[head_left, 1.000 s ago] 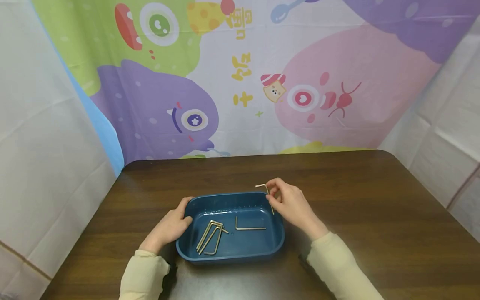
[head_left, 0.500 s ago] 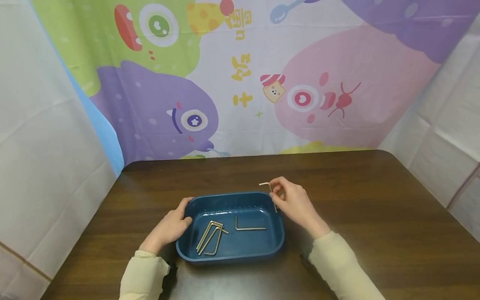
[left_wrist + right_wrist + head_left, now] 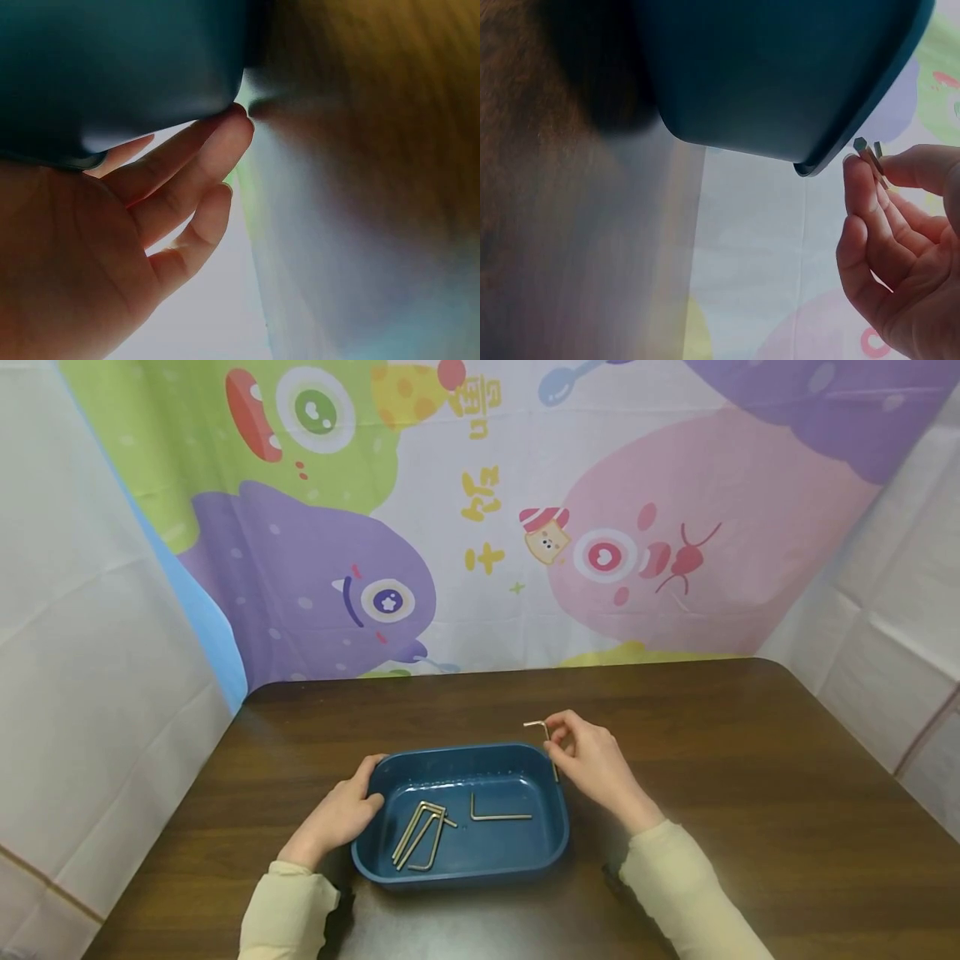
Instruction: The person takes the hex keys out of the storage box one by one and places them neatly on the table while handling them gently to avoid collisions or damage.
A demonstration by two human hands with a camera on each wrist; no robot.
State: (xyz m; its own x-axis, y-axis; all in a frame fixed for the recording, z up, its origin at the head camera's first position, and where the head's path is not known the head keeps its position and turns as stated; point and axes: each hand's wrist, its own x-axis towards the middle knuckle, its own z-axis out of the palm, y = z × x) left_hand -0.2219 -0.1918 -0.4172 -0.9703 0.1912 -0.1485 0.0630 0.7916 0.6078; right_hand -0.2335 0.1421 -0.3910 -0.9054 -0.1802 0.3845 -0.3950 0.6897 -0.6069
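Note:
A dark blue tray (image 3: 459,880) stands on the table. My left hand (image 3: 341,817) grips its left rim, the thumb over the edge and the other fingers against the outer wall (image 3: 142,67), as the left wrist view shows. Near the tray's far right corner, my right hand (image 3: 597,768) pinches a brassy L-shaped hex key (image 3: 535,723) between thumb and fingertips. Its short arm points left, its long arm downward. The right wrist view shows the key's end (image 3: 861,144) between the fingers. Inside the tray, one hex key (image 3: 502,817) lies alone, right of several overlapping hex keys (image 3: 422,835).
The brown wooden table (image 3: 750,793) extends around the tray. Behind it hangs a cartoon-printed cloth (image 3: 480,610). White sheets (image 3: 97,652) close off both sides.
My right hand has shifted slightly to the right and farther back with the hex key in its pinch. The left hand, the tray and the keys inside look unchanged.

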